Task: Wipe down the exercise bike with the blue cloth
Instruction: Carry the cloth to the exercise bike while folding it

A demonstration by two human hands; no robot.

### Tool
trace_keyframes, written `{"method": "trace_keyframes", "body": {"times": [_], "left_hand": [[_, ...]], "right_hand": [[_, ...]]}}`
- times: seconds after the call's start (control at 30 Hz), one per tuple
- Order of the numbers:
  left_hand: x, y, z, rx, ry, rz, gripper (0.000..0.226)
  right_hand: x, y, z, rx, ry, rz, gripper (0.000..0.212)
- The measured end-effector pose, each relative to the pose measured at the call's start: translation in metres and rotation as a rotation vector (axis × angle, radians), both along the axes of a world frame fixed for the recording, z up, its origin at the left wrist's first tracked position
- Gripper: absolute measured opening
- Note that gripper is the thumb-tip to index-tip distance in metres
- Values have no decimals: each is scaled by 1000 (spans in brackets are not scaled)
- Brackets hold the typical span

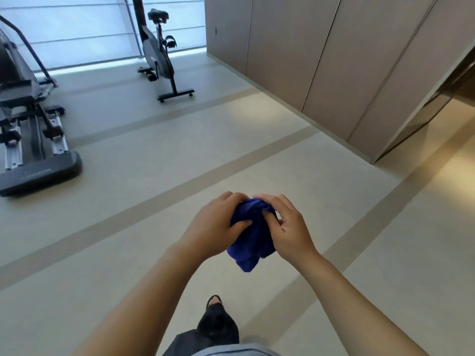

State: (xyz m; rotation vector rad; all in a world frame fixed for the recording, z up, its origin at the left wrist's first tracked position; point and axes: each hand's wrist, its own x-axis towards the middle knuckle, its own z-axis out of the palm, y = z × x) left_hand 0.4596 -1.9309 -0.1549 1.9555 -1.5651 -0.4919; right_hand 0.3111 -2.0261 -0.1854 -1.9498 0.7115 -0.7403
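Both hands (216, 224) bunching hanging blue cloth (250, 240)

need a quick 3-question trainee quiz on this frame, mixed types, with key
1. True or false: the blue cloth is already touching the exercise bike.
2. The cloth is held by: A) left hand only B) right hand only C) both hands
3. Fill in: the bike stands by the window; the machine at the frame's left edge is an ______.

Key: 1 false, the bike stands well across the floor from the hands; 2 C; 3 elliptical trainer.
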Motion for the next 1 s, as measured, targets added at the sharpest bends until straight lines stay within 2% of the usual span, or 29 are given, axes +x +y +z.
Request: {"method": "trace_keyframes", "body": {"times": [0.17,0.27,0.37,0.47,0.53,0.67,0.8,1.0], "left_hand": [[83,-102,19,-92,1,-18,23],[120,-165,23,-154,44,13,19],[155,-231,20,-196,47,36,17],[194,-305,13,-181,47,-9,16],[222,-358,9,-161,51,-43,16],[285,-457,13,-62,34,-114,24],[348,-549,19,-23,41,-86,32],[439,-682,13,-55,51,28,13]], "right_hand": [[74,-98,6,-26,-29,-57,38],[109,-154,12,34,-15,-109,37],[146,-209,11,43,-3,-113,46],[194,-277,2,71,-31,-106,51],[227,-329,-5,88,-45,-129,45],[284,-442,-4,-22,88,-127,29],[340,-542,8,-220,138,-105,39],[434,-685,21,-335,174,-49,35]]}}
